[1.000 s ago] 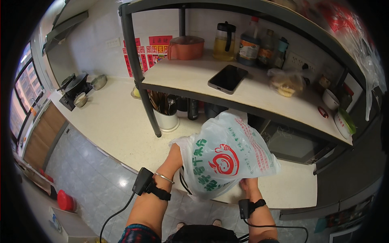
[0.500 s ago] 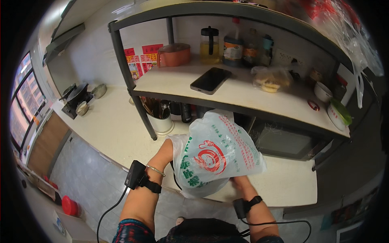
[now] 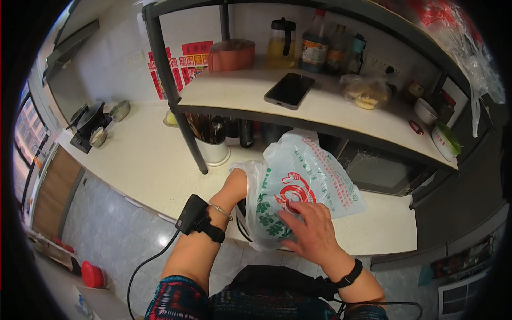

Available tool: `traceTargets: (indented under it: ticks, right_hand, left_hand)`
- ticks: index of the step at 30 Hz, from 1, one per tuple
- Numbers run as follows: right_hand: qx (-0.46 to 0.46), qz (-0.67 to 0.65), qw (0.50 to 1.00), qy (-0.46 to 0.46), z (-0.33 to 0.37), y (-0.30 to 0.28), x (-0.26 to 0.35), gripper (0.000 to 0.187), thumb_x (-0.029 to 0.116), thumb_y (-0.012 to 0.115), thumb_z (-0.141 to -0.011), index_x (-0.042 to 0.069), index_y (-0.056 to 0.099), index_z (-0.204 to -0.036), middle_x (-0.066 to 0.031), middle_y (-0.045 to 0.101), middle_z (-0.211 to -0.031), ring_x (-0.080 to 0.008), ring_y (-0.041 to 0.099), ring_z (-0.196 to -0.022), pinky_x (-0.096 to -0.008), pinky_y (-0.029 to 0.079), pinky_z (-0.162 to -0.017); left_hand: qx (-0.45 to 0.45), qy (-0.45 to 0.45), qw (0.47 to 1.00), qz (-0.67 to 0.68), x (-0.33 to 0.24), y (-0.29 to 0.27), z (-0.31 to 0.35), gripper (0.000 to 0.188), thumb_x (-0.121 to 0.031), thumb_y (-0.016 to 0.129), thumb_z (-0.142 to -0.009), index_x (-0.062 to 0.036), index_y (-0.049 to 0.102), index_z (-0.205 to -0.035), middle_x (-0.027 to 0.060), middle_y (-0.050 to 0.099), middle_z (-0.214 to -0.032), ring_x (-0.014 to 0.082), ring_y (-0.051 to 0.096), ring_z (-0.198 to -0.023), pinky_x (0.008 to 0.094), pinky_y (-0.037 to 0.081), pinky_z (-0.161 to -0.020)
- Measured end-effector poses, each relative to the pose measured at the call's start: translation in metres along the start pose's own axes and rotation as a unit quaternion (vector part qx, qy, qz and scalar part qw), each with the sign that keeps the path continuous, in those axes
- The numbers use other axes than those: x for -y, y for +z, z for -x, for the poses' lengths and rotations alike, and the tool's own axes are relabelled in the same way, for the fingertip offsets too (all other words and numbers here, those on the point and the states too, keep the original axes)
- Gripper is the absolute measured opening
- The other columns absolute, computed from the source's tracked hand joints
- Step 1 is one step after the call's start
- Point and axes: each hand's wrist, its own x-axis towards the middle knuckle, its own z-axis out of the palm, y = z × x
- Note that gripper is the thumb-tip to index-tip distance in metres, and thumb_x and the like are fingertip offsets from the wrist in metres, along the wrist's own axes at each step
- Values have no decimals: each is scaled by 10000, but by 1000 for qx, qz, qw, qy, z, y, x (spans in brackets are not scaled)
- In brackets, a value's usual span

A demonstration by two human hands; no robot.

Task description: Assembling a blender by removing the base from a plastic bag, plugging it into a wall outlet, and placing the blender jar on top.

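A pale, thin plastic bag (image 3: pixel 325 178) with red and green print hangs in front of me at the counter edge. My left hand (image 3: pixel 239 182) reaches inside it past the wrist; the bag covers its fingers, so their grip does not show. Over the bag's lower front lies my right hand (image 3: pixel 312 229), fingers apart, against or just above the plastic. Something dark shows beside my left wrist at the bag's opening, too hidden to name.
Behind the bag stand a white utensil holder (image 3: pixel 214 153) and a microwave (image 3: pixel 384 168). The shelf (image 3: pixel 229 96) above carries a phone (image 3: pixel 289 90), an orange pot (image 3: pixel 232 55), an oil jug (image 3: pixel 281 45) and several bottles. A wok (image 3: pixel 92 118) sits far left.
My right hand has come from beneath the bag to its front, fingers now spread. The bag and my left forearm have shifted slightly right in view.
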Motion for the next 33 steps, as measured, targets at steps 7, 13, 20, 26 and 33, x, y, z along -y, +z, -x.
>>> traceTargets:
  ticks: [7, 13, 20, 26, 33]
  right_hand:
    - [25, 14, 996, -81, 21, 31, -21, 262, 105, 696, -503, 116, 594, -744, -8, 494, -705, -210, 515, -742, -358, 394, -700]
    - [-30, -16, 998, -58, 32, 13, -37, 199, 34, 650, -513, 109, 580, -683, -21, 528, -702, -216, 517, -714, -348, 385, -672]
    - [-74, -62, 993, 71, 39, 19, -74, 161, 0, 617, -539, 91, 584, -667, -45, 532, -683, -238, 514, -709, -350, 374, -688]
    - [-42, -247, 923, 291, 45, 30, -121, 150, -13, 646, -627, 41, 570, -744, -43, 548, -762, -203, 527, -742, -309, 407, -692]
    - [-87, -220, 957, 166, -18, -10, -37, 467, 99, 721, -591, 75, 543, -1022, -100, 496, -1051, -240, 512, -964, -342, 424, -843]
  left_hand:
    - [-14, 47, 997, -58, 18, 6, -3, 216, -233, 575, -743, -46, 613, -843, 163, 612, -846, 343, 574, -800, 380, 443, -686]
    - [21, 43, 996, -79, 8, 1, -7, 233, -251, 560, -768, -50, 605, -876, 159, 611, -883, 340, 569, -830, 382, 441, -714]
    - [69, -21, 996, -45, 37, 9, 5, 306, -237, 533, -806, -35, 585, -1029, 162, 598, -1033, 315, 548, -971, 345, 421, -825]
    - [68, -40, 989, 125, -4, 1, 5, 344, -240, 535, -822, -28, 560, -1091, 158, 587, -1090, 288, 542, -1017, 326, 409, -867]
    - [98, -61, 992, 59, -28, -20, -1, 409, -329, 522, -806, -23, 569, -1074, 169, 591, -1078, 304, 545, -1011, 334, 416, -861]
